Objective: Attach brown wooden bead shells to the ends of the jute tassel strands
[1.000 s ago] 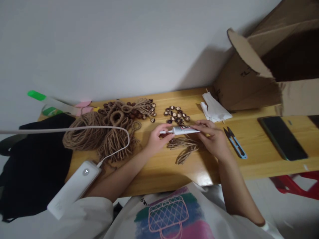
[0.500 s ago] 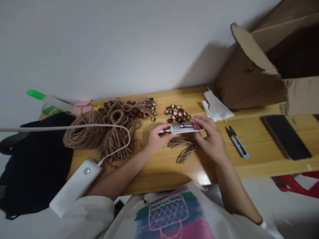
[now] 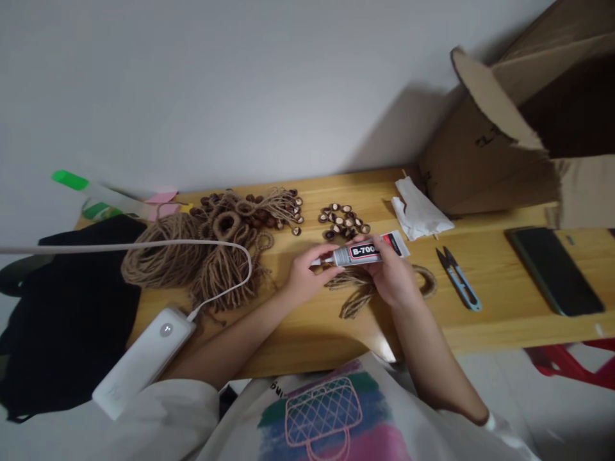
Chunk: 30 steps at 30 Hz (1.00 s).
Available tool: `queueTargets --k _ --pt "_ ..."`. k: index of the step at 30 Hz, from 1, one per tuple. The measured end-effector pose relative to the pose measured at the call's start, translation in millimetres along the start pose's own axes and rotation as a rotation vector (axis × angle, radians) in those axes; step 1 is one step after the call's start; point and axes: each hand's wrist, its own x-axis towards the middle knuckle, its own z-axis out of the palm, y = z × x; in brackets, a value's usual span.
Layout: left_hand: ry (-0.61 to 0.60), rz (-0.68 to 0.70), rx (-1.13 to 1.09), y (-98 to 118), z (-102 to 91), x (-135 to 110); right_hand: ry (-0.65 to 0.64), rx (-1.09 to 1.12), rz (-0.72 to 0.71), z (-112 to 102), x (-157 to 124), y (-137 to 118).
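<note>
A silver tube of B-7000 glue (image 3: 346,255) lies level between my hands over the wooden table. My right hand (image 3: 394,276) wraps around its middle, thumb across the label, with the red and white end sticking out to the right. With its fingers pinched, my left hand (image 3: 307,275) holds the tube's thin cap end. Below the tube lies a piece of brown twine with frayed ends (image 3: 356,301); its curved loop (image 3: 427,280) shows right of my right hand. Several dark brown cut seed-like pieces with pale faces (image 3: 339,221) lie just behind the tube.
Blue thread snips (image 3: 459,280), a phone (image 3: 552,269), white paper (image 3: 419,208) and a cardboard box (image 3: 490,166) are to the right. At left are twine bundles (image 3: 163,253), a white power bank (image 3: 144,358) with its cable, and black cloth (image 3: 72,307).
My right hand has slid from the tube's right end to its middle, now covering part of the label. The twine loop beside it has come into view.
</note>
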Motion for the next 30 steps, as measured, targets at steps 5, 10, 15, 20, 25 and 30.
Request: queueTargets --k 5,10,15,20,25,30 --pt "-0.025 0.027 0.037 0.0 -0.7 -0.7 0.004 -0.094 -0.043 -11.4 4.8 -1.9" --pt "-0.051 0.033 0.031 -1.9 -1.4 1.1 0.073 -0.09 -0.058 -23.2 7.3 -6.4" --pt "-0.027 0.099 0.062 -2.1 -0.3 2.5 0.084 -0.064 -0.038 -24.1 7.7 -5.3" --pt "0.001 0.084 0.054 0.4 -1.9 4.2 0.106 -0.041 -0.062 -27.7 8.7 -7.0" --pt "0.016 0.008 0.035 1.1 -1.9 4.8 0.136 -0.046 -0.116 -41.6 12.6 -11.1" --pt "0.035 0.087 0.099 -1.2 -3.2 5.0 0.18 0.072 -0.127 -53.1 17.0 -14.6"
